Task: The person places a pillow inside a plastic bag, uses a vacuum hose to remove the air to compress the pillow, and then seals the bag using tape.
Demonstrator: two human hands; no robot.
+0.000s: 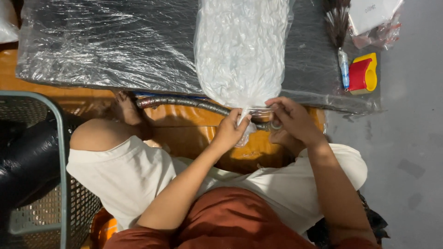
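A clear plastic bag [240, 50] stuffed with white crumpled pieces lies on a dark surface wrapped in plastic film [106, 46]. Its open end is gathered into a twisted neck at the table's near edge. My left hand [232, 130] pinches that neck from below. My right hand [290, 121] grips the neck from the right, with what looks like a small roll of clear tape between its fingers. A ribbed metal hose [184, 102] runs under the table's edge just behind both hands.
A red and yellow tape dispenser [363, 74] and a brush with a blue handle [342, 50] lie at the right of the table. A packet [374, 18] sits at the far right corner. A mesh basket [41, 184] holding a black bag stands at left. Grey floor [410, 138] lies right.
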